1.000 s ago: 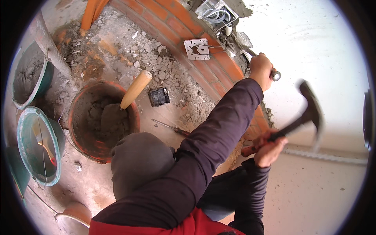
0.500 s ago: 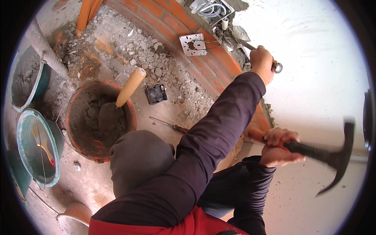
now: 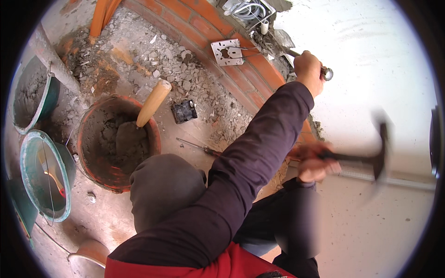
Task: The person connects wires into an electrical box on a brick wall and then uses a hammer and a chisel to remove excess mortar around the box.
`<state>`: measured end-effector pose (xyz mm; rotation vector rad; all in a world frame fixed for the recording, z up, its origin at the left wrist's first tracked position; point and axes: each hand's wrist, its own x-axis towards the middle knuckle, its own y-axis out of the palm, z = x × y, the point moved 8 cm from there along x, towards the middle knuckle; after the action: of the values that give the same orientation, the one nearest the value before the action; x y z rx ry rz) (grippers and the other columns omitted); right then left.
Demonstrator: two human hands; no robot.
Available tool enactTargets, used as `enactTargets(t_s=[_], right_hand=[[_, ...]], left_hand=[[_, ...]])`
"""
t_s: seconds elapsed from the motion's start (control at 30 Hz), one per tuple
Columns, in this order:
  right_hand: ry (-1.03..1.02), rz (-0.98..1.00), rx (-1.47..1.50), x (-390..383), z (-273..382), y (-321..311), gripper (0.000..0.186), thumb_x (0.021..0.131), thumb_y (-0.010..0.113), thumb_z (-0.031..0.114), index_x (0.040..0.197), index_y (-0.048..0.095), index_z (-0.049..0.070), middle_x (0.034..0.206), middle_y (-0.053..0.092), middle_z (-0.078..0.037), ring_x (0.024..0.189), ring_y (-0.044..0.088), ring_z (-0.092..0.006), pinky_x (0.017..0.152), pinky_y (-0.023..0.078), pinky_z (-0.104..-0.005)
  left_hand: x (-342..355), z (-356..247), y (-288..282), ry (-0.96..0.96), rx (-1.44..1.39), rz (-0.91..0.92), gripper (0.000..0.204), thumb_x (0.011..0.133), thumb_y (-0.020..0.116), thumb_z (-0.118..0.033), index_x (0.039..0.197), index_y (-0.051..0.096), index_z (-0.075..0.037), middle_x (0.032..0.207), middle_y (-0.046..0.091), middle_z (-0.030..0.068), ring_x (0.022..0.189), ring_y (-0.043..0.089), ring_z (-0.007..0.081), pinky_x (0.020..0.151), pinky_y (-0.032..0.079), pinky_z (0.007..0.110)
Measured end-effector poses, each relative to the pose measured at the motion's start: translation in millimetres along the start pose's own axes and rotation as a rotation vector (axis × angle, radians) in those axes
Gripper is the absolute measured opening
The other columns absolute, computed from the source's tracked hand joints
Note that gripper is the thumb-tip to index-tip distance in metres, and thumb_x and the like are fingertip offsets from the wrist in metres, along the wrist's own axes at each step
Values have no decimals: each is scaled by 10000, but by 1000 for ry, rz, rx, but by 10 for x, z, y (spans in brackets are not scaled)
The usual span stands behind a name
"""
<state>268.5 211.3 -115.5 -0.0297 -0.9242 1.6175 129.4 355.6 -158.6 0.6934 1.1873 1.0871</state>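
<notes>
My left hand (image 3: 309,69) is wrapped round a metal chisel (image 3: 327,74), its round struck end sticking out past the fist. The chisel's other end points into broken mortar (image 3: 278,48) between the brickwork and the white wall. Lower right, my right hand (image 3: 315,163), smeared by motion, grips a claw hammer (image 3: 357,159) by its handle. The blurred hammer head stands to the right of that hand, apart from the chisel. Above the left hand, a wall box with coiled grey cable (image 3: 248,10) sits in the wall. A white mounting plate (image 3: 227,52) hangs on wires against the bricks.
An orange-rimmed bucket of mortar (image 3: 85,155) holds a wooden-handled tool (image 3: 154,103). Beside it lie a black box (image 3: 184,111) and a screwdriver (image 3: 199,147). Green buckets (image 3: 69,185) line the left. Rubble (image 3: 181,69) covers the floor along the brick wall (image 3: 204,30).
My right hand has swung the hammer up and to the left, nearer the chisel. My left hand and the chisel have shifted only slightly.
</notes>
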Motion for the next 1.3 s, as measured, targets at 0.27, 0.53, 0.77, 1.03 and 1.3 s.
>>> enactTargets(t_s=[0.27, 0.53, 0.77, 1.03, 1.3], right_hand=[[255, -111, 230, -138, 6, -165, 724, 911, 285, 760, 806, 453, 63, 518, 346, -10, 425, 346, -127, 418, 307, -283], [184, -236, 306, -59, 268, -222, 809, 792, 285, 892, 759, 413, 94, 518, 331, -12, 426, 333, -131, 435, 322, -285], [-303, -170, 452, -50, 832, -272, 791, 805, 287, 877, 781, 455, 104, 526, 359, -8, 433, 366, -136, 434, 368, -291], [447, 22, 60, -184, -95, 124, 642, 975, 283, 665, 807, 459, 70, 504, 385, -22, 392, 366, -136, 368, 289, -295], [-112, -50, 370, 114, 400, -40, 695, 892, 308, 780, 818, 433, 100, 521, 347, -3, 416, 372, -138, 408, 348, -286]], left_hand=[[-111, -33, -82, 73, 88, 20, 233, 971, 393, -216, 875, 457, -14, 728, 491, 83, 584, 479, 186, 568, 447, 337], [-112, -202, -5, 33, -18, 29, 230, 984, 415, -253, 894, 423, -42, 714, 462, 59, 573, 450, 156, 535, 428, 302], [-173, -207, 31, 7, -60, 65, 233, 988, 409, -261, 900, 423, -45, 726, 462, 62, 577, 441, 154, 540, 431, 300], [-12, -248, 96, -14, -241, 66, 136, 936, 402, -174, 938, 408, -38, 754, 457, 70, 592, 448, 166, 548, 433, 323], [-39, -103, 211, -22, -195, 39, 169, 940, 381, -194, 879, 413, -39, 726, 462, 81, 575, 458, 183, 558, 428, 324]])
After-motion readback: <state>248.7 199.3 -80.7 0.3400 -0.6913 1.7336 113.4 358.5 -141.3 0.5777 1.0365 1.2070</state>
